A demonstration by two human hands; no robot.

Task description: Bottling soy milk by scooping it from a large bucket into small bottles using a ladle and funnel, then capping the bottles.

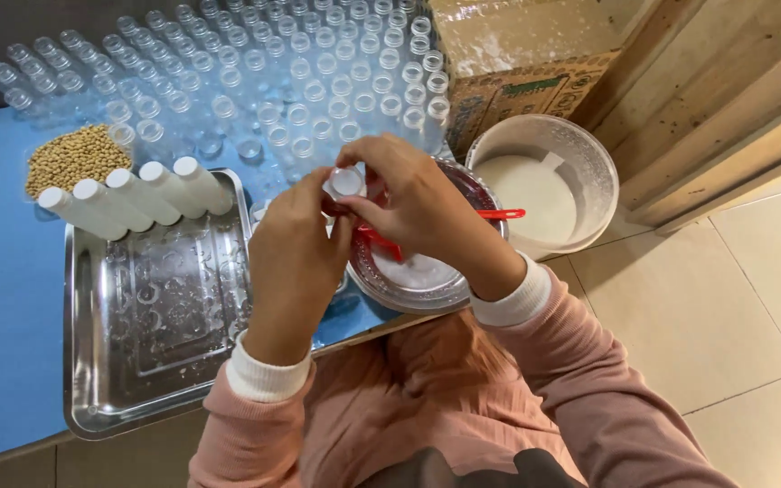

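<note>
the left hand (293, 242) is closed around a small clear vial (346, 183), holding it upright above the edge of a shallow metal bowl (427, 291). the right hand (411, 201) is closed on a red scoop (499, 214), its fingers pinched close to the vial's mouth; whether the scoop tip touches the rim cannot be told, since the fingers cover it. the bowl holds white powder (a larger clear tub (589, 163) beside it, just off the table, holds more).

on the steel tray (137, 361) to the left, five filled vials (133, 199) lie side by side at the far edge. beyond them stands a field of empty vials (300, 63), upright and closely packed, on the blue table (2, 271). a dish of soybeans (74, 155) sits near the tray corner. a cardboard box (517, 63) stands behind the tub.

fault risks, as judged:
- powder spilling past the narrow mouth, caused by a tilted scoop or vial.
- the elbow or sleeve knocking the packed empties, which would topple in a row.
- the bowl overhangs the table edge; downward pressure on its near rim could tip it.
</note>
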